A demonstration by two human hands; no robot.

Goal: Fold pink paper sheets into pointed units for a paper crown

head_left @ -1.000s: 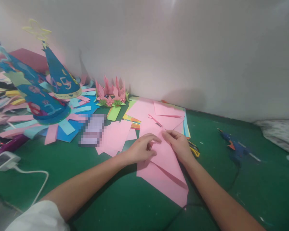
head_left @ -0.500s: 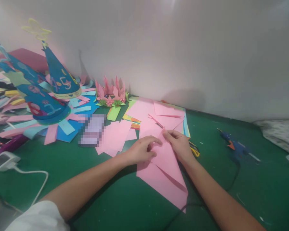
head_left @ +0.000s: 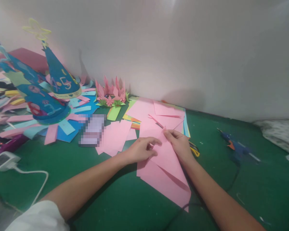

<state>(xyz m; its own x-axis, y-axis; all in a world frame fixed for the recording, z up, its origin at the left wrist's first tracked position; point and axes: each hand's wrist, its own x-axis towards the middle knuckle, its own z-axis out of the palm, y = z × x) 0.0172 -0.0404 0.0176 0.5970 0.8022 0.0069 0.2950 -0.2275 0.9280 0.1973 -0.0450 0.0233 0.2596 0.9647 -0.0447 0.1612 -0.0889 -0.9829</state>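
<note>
Left hand: the left hand (head_left: 142, 149) is loosely curled over the large folded pink paper sheet (head_left: 167, 160), with thumb and forefinger apart and nothing gripped between them.
Right hand: the right hand (head_left: 179, 143) pinches the sheet's pointed far tip between thumb and fingers.
Pink sheet: it lies in front of the person on the green desk (head_left: 98, 195), its lower fold slightly raised, with more pink paper beyond and beneath it.
Beyond the hands: a narrow pink paper strip (head_left: 156, 120) lies near the tip; farther back is a stack of multicoloured paper sheets (head_left: 187, 125), partly covered by pink ones.
Left of the hands: loose pink paper pieces (head_left: 118, 136) lie beside a pixelated rectangular object (head_left: 92, 130).
Back left: a pink paper crown with green leaves (head_left: 110, 93) stands near two blue decorated cone hats (head_left: 60, 77).
Right side: a yellow-and-black tool (head_left: 195, 150) lies just beside the right hand, partly hidden; a blue glue gun with an orange trigger (head_left: 238, 149) lies well apart.
</note>
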